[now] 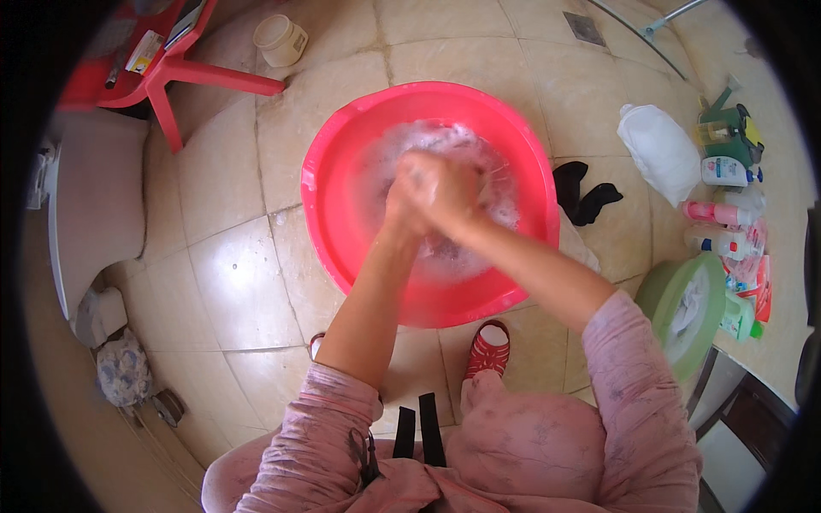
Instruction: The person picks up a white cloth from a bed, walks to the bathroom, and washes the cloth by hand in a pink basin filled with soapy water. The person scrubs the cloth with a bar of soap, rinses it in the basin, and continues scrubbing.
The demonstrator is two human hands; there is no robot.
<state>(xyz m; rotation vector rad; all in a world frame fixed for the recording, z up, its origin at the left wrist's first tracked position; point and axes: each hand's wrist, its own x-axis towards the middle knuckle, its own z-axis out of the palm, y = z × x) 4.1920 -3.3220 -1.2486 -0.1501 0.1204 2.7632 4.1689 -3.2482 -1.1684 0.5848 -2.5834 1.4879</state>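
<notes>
A large red plastic basin (333, 250) stands on the tiled floor in front of me, with foamy water (468, 266) in it. Over the middle of the basin my two hands are pressed together. My right hand (442, 186) lies across the top, its fingers curled. Beneath it and partly covered is my left hand (408, 208). Both are slightly blurred. Whether cloth is held between them I cannot tell. Something dim lies in the suds below the hands.
Right of the basin lie black socks (580, 192) and a whitish cloth (576, 243). Farther right are a white bag (660, 151), several bottles (725, 172) and a green basin (715, 308). A red plastic stool (218, 75) and a lidded tub (281, 42) stand upper left.
</notes>
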